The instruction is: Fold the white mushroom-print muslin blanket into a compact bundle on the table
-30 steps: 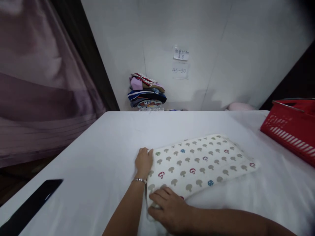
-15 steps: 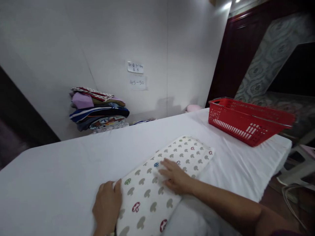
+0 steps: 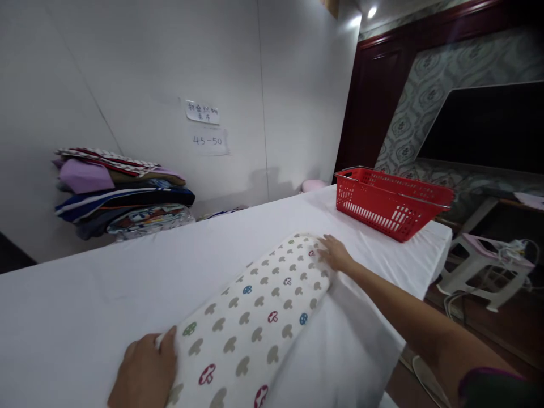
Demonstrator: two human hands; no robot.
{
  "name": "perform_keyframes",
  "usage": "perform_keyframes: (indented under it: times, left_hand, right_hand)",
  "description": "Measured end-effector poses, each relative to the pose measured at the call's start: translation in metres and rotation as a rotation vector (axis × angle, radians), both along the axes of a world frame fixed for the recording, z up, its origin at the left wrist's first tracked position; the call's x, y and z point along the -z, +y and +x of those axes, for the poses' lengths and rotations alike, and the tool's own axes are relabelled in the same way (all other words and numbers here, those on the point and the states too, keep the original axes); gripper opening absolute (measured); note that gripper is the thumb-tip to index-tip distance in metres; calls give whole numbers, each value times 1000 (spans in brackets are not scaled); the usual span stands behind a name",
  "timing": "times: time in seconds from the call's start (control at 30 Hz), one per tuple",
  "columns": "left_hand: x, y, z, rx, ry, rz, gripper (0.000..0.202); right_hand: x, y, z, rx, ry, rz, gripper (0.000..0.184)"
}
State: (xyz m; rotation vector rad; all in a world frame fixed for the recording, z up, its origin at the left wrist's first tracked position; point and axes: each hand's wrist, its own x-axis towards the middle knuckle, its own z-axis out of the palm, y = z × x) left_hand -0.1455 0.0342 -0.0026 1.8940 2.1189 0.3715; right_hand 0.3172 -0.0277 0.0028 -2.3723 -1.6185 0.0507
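A folded white cloth printed with grey, red, blue and green mushrooms lies slantwise on the white-covered table. At its near left edge is my left hand, closed on the border, with the thumb at the cloth's side and the fingertips hidden. My right hand reaches to the far right end and grips the edge there, its fingers over the print and slightly blurred. Between the two hands the cloth stretches out long and fairly flat.
A red plastic basket stands at the table's far right. Against the wall at left is a pile of folded clothes. Paper notes hang on the wall. Beyond the table's right edge are a stool and cables.
My right hand has slid from the middle of the cloth to its far right end. My left hand stays at the near left edge. The view has turned to the right.
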Motion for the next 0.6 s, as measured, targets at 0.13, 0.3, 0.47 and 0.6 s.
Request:
perform_keyframes:
  times: [0.13, 0.3, 0.47, 0.6]
  left_hand:
    - [1, 0, 0, -19, -26, 2, 34]
    - [-1, -2, 1, -47, -58, 1, 35]
    - [-2, -3, 1, -82, -89, -16, 41]
    - [12, 1, -6, -102, -110, -25, 40]
  right_hand:
    - [4, 17, 44, 144, 97, -119, 47]
    - [3, 44, 47, 105, 108, -179, 45]
    - [3, 85, 36, 8, 127, -164, 44]
    - [8, 117, 34, -28, 149, -134, 47]
